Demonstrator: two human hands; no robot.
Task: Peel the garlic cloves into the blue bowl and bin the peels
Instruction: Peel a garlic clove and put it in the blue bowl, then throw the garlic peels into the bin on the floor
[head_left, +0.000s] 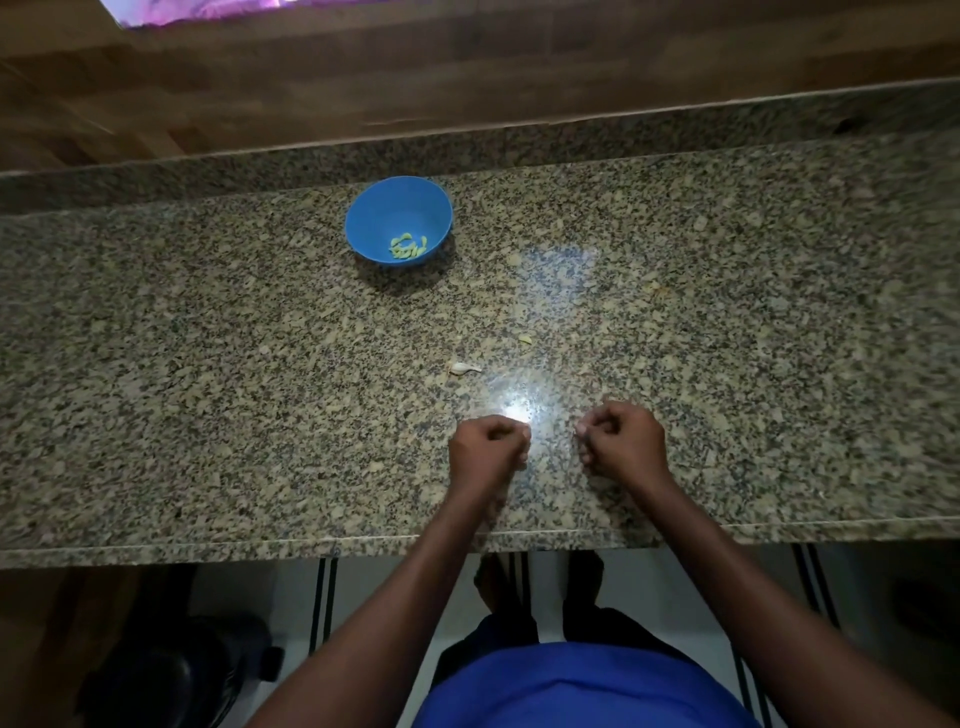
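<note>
With both hands, left (488, 447) and right (626, 441), curled in a closed grip whose contents I cannot tell, the small white unpeeled garlic clove (465, 368) could get lost against the speckled granite worktop (208, 338), never reaching the round blue plastic bowl (363, 218).

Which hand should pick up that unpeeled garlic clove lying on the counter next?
Left, probably. The unpeeled clove lies almost straight ahead of the left hand, while the right hand sits further off to the side. Both hands are curled; whether either holds anything is unclear.
</note>
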